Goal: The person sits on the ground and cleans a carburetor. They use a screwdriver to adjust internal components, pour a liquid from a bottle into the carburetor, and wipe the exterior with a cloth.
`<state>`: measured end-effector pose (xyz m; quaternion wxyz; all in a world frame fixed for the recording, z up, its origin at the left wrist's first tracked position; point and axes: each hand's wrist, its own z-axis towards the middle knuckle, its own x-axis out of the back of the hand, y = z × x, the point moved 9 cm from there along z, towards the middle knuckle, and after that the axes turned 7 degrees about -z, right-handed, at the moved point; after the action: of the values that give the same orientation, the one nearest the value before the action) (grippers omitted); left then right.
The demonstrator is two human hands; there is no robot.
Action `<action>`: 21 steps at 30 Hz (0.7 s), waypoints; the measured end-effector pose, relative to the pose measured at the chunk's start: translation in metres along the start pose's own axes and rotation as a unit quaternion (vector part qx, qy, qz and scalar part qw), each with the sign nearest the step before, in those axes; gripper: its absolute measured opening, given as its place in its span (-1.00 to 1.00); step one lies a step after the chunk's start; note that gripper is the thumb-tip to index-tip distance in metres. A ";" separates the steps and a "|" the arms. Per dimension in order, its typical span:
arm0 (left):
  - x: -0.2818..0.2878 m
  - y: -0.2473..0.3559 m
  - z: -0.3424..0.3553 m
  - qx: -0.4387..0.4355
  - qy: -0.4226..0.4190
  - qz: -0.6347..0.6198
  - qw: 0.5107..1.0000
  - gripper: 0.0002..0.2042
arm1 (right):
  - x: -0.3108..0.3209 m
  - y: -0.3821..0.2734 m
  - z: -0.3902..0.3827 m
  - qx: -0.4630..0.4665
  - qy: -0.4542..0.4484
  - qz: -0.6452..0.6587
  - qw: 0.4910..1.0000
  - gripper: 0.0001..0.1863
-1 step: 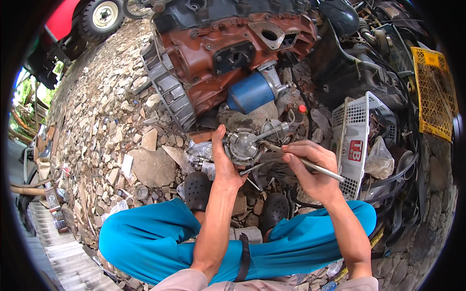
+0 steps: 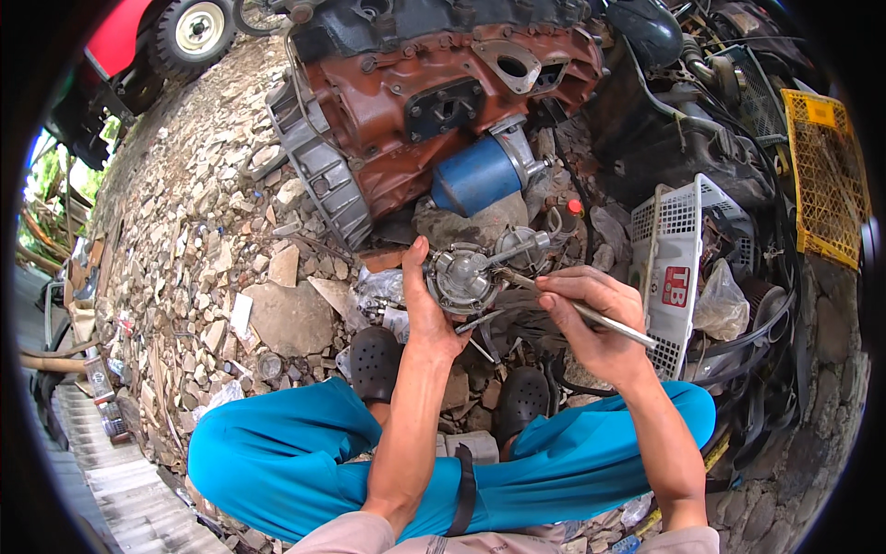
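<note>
My left hand [image 2: 432,314] is wrapped round the near left side of a silvery metal carburetor-like part [image 2: 464,277], thumb up along its edge. Two round housings and a short pipe make up this part; its underside is hidden by my palm. In my right hand [image 2: 598,323] a slim brush [image 2: 629,332] with a pale handle is pinched between thumb and fingers. Its dark tip touches, or nearly touches, the right side of the metal part. Beyond both hands lies a big reddish-brown engine block [image 2: 369,111] with a blue cylindrical filter [image 2: 475,177] on its side.
A white plastic basket [image 2: 672,277] stands on its side to the right, near a yellow crate [image 2: 826,175]. Black hoses and scrap parts crowd the right side. Rubble [image 2: 212,240] covers the ground at left. A red-capped bottle [image 2: 572,210] stands past the metal part.
Almost nothing differs. The brush and my right hand have shifted very slightly at the metal part, while my left hand keeps its hold.
</note>
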<state>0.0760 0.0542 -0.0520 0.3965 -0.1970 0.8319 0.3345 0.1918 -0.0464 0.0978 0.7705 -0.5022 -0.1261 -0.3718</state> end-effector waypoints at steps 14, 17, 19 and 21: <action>0.006 0.005 0.001 -0.020 -0.011 -0.016 1.000 -0.39 | -0.021 -0.014 -0.006 0.082 -0.048 -0.097 0.991 -0.84; 0.014 0.005 0.008 -0.039 -0.041 0.040 0.998 -0.44 | -0.032 -0.014 -0.002 0.080 -0.096 -0.144 0.982 -0.87; 0.016 0.004 0.007 -0.056 -0.011 0.031 0.998 -0.44 | -0.024 -0.011 0.001 0.047 -0.100 -0.131 0.985 -0.87; 0.012 0.006 0.007 -0.053 -0.017 0.009 0.998 -0.41 | -0.009 -0.007 0.002 0.028 -0.060 -0.123 0.990 -0.87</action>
<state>0.0686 0.0623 -0.0624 0.3970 -0.2048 0.8078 0.3847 0.1810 -0.0426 0.0986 0.7238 -0.4827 -0.2434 -0.4288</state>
